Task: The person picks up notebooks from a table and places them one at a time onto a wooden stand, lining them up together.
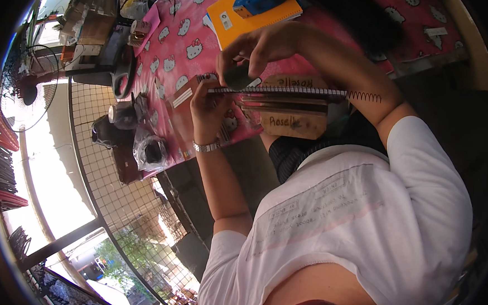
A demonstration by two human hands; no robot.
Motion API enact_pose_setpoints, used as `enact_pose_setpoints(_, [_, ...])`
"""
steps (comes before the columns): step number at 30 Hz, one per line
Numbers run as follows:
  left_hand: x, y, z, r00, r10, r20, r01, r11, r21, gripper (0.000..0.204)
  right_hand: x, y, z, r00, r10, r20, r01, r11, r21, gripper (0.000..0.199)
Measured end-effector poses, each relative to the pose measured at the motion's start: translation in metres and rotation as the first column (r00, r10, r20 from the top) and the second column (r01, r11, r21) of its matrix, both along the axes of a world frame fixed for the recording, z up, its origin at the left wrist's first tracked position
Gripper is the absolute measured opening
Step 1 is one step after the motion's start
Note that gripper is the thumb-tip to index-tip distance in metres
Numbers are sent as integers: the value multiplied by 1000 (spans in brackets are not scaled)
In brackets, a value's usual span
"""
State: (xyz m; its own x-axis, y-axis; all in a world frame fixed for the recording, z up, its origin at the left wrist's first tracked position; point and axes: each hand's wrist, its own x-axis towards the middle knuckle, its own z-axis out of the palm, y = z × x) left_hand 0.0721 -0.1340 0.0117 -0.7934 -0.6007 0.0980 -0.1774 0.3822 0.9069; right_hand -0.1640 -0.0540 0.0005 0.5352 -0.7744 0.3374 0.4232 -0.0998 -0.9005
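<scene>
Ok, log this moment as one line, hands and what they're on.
left hand: grips spiral-bound book's end | right hand: pinches dark piece at wire coil | surface: pink patterned table cover

My right hand [256, 47] hides part of the dark pad [238, 76]; my left hand's [206, 108] fingertips vanish behind the notebook [281, 90].
</scene>
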Motion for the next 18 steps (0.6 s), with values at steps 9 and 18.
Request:
enact_pose_setpoints(9, [9, -18, -19, 986, 31, -162, -17, 996, 87, 23, -45, 84, -157, -71, -743, -665, 533, 535, -655, 68])
enact_pose_setpoints(18, [4, -37, -32, 981, -81, -174, 106, 984, 140, 21, -20, 202, -157, -490, -538, -686, 693, 237, -681, 54])
